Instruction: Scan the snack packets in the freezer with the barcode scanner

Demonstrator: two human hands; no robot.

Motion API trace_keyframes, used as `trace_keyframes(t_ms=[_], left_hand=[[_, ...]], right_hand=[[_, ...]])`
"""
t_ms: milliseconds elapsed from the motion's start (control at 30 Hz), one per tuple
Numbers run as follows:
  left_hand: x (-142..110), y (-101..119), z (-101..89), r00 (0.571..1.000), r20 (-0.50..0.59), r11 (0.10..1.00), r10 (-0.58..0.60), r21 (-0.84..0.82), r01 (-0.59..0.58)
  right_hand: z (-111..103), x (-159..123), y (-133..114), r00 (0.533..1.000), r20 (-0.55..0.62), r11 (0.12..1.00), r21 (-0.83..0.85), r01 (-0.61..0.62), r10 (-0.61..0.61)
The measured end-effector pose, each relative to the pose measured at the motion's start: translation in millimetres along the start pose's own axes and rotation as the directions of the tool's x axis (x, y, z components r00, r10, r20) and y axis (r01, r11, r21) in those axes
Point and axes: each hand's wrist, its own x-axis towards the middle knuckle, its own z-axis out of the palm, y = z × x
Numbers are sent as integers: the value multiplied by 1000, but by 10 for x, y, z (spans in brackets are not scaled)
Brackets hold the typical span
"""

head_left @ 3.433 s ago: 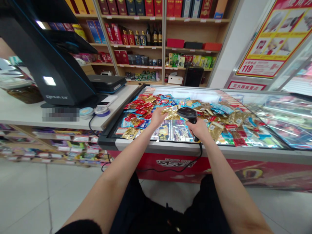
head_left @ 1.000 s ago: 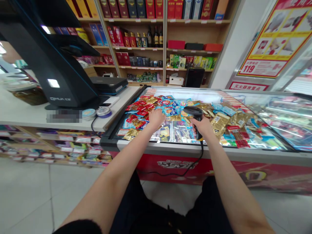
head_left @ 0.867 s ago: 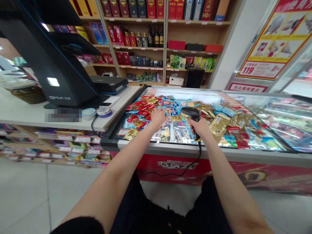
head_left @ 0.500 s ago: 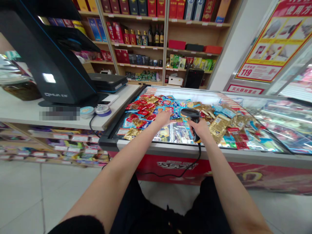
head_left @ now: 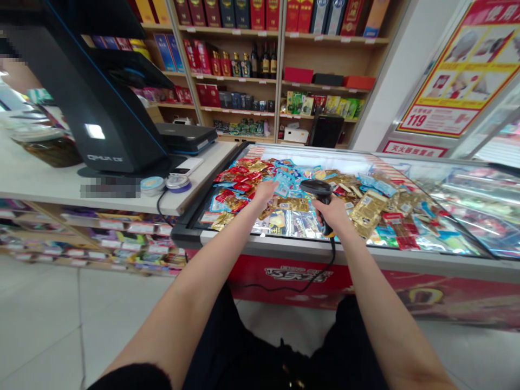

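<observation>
My right hand [head_left: 332, 211] is wrapped round the grip of a black barcode scanner [head_left: 316, 187], its head pointing left over the freezer top. The scanner's cord hangs down the freezer front. My left hand [head_left: 265, 194] pinches the edge of a light-blue snack packet [head_left: 284, 183], its printed back turned up. Beneath and behind it lie several red and blue snack packets [head_left: 239, 181]. Gold packets [head_left: 298, 204] lie between my two hands on the glass, and a larger gold packet [head_left: 369, 208] is right of the scanner.
The packets rest on a glass-topped chest freezer [head_left: 284, 246]. At left, a counter [head_left: 122, 201] holds a black checkout terminal [head_left: 109, 119], small round tubs [head_left: 177, 183] and a lidded jar [head_left: 49, 146]. Another person is partly visible behind the terminal. Shelves [head_left: 239, 80] with boxes and bottles stand beyond.
My left hand has drawn slightly left and closed on the light-blue packet, which now shows lifted. More gold packet shows between the hands. The scanner stays nearly still; the view shifts slightly.
</observation>
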Motion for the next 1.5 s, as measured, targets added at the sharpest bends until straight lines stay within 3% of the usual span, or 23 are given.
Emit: trace_keyframes(t_ms=[133,467,1233,1500], left_hand=[[-71,38,-52,993,48,984,-109,-138,115],[-16,-37,-52,1000,22,990,12,-138,-9],[-57,-23,-2,1000,2,998,19,-66,-19],[-28,-49,48,999,-28,998,24,-56,-26]], right_hand=[[44,-39,-27,999,30,999,-26,-30,31],[91,-99,-50,998,56,983,-181,-6,16],[51,-95,0,998,65,983,-186,3,10],[30,-93,18,996,64,981,-187,-50,63]])
